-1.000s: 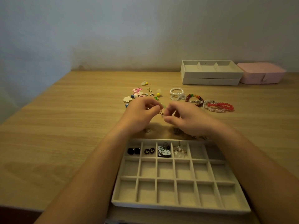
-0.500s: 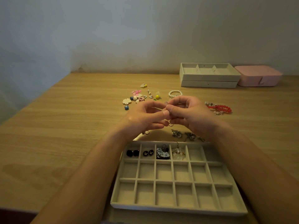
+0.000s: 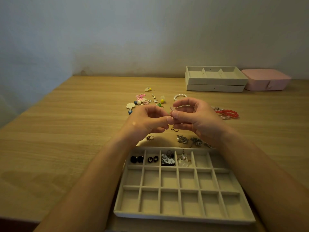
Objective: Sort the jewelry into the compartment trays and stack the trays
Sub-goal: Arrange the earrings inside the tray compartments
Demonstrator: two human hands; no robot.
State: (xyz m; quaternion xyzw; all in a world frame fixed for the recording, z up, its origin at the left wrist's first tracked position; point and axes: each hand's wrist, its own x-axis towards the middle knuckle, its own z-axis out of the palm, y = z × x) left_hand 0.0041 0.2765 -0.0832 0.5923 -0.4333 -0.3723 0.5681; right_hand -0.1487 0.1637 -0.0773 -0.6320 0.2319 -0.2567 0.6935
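head view: left hand [image 3: 147, 122] and right hand [image 3: 196, 118] meet, fingers [image 3: 158, 120] pinched on a gold earring [image 3: 174, 129].

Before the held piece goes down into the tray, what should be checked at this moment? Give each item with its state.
1. Grip: the left hand and right hand both pinch the gold earring at their fingertips: ok.
2. Earring untangled and whole: too small to see: cannot tell.
3. Free slot: the fifth compartment in the far row of the compartment tray is empty: ok.
4. Sixth slot in that row: partly hidden by the right forearm: cannot tell.
5. Ready to stack: the ring, silver pieces and red bracelet lie loose on the table: not ok.
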